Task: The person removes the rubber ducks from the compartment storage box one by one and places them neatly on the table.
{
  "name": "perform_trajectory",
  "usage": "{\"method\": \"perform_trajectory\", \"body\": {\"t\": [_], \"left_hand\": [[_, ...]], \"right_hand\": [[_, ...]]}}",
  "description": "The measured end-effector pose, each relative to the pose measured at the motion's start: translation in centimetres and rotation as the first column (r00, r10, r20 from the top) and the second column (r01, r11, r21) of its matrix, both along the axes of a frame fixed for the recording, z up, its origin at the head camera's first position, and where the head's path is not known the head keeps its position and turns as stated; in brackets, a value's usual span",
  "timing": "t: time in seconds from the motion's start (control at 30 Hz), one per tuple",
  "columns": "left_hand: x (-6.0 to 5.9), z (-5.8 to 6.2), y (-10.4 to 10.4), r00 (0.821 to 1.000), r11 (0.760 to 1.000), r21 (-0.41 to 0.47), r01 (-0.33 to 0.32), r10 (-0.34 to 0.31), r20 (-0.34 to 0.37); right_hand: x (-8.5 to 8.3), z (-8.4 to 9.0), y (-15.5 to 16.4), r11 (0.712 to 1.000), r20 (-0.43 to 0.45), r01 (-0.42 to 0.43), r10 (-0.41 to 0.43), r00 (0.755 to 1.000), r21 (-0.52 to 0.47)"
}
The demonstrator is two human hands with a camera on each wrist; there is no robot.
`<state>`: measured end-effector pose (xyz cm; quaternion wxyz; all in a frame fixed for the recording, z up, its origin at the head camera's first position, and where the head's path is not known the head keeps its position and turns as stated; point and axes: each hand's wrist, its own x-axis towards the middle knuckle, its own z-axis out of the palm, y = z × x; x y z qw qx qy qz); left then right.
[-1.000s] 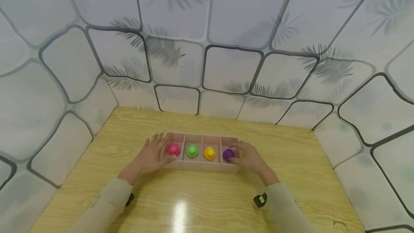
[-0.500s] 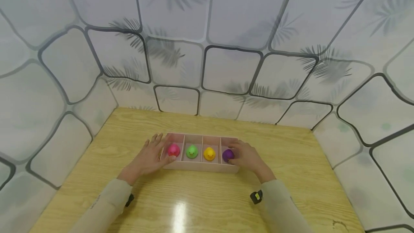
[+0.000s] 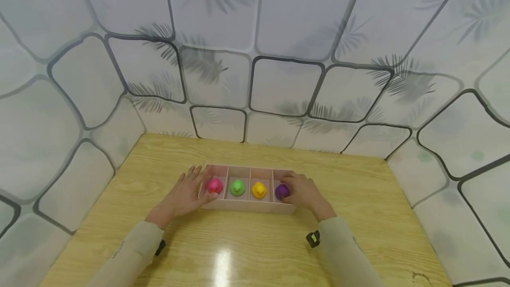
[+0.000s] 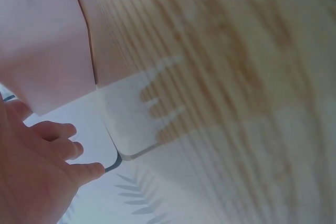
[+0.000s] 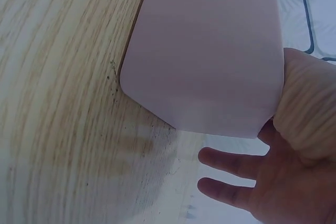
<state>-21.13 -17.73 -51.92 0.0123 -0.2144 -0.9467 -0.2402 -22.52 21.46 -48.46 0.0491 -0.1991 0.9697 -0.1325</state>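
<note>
A pink box (image 3: 247, 207) with a row of compartments lies on the table, holding small toy ducks: pink (image 3: 214, 186), green (image 3: 237, 187), yellow (image 3: 259, 190) and a purple one (image 3: 282, 191). My left hand (image 3: 185, 196) rests spread at the box's left end, its thumb over the front rim by the pink duck. In the left wrist view its outer fingers extend loosely past the box. My right hand (image 3: 306, 191) reaches over the right end and pinches the purple duck, which it partly hides. Two fingers (image 5: 231, 163) stretch outside the box in the right wrist view.
The box stands on a wood-grain table (image 3: 255, 242) with a light glare near the front. Patterned panels (image 3: 287, 87) close off the back and both sides. A small dark device (image 3: 313, 238) sits under the right sleeve.
My right wrist and sleeve have shifted slightly inward and forward, while its fingers stay at the purple duck. The left hand, the box and the ducks keep their places.
</note>
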Motion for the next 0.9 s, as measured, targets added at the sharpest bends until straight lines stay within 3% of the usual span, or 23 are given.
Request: {"method": "perform_trajectory", "body": {"t": [0.3,0.9], "left_hand": [[0.0,0.2,0.1,1.0,1.0,-0.008,-0.004,0.004,0.006],[0.1,0.0,0.0,1.0,1.0,0.001,-0.002,0.002,0.014]], "right_hand": [[-0.2,-0.4,0.1,0.999,-0.016,-0.015,0.014,1.0,-0.035],[-0.2,-1.2,0.6,0.974,-0.008,-0.034,0.033,0.999,-0.224]]}}
